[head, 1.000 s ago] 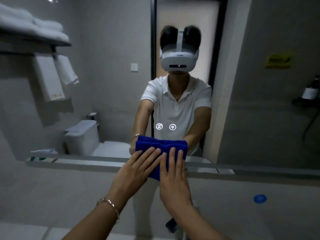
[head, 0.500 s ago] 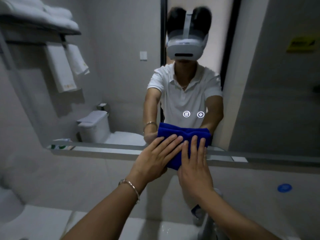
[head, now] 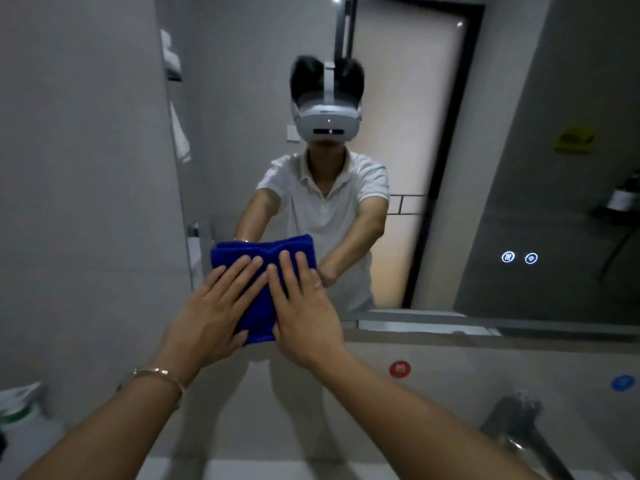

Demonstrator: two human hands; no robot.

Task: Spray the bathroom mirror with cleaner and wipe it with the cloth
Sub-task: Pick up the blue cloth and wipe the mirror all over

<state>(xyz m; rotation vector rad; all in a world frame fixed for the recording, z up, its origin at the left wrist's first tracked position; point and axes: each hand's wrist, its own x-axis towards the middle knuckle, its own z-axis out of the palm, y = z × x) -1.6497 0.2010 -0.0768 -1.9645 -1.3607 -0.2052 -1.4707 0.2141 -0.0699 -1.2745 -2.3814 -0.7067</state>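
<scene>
A folded blue cloth [head: 258, 315] lies flat against the bathroom mirror [head: 450, 168], near the mirror's lower left corner. My left hand [head: 214, 310] presses on the cloth's left side with straight fingers, a thin bracelet on its wrist. My right hand [head: 304, 306] presses on the right side beside it, fingers straight too. The cloth's upper part, above my fingertips, may be its reflection. The mirror shows a person in a white shirt and headset. No spray bottle can be made out.
A grey tiled wall [head: 76, 168] borders the mirror on the left. A ledge [head: 433, 327] runs under the mirror's bottom edge. A metal tap [head: 523, 427] stands at the lower right below red [head: 400, 369] and blue [head: 622, 382] round stickers. Two lit touch icons [head: 519, 257] glow on the glass.
Both hands and the cloth have slid left along the mirror's bottom edge, towards its left corner. The view has swung so the left wall fills more of the frame.
</scene>
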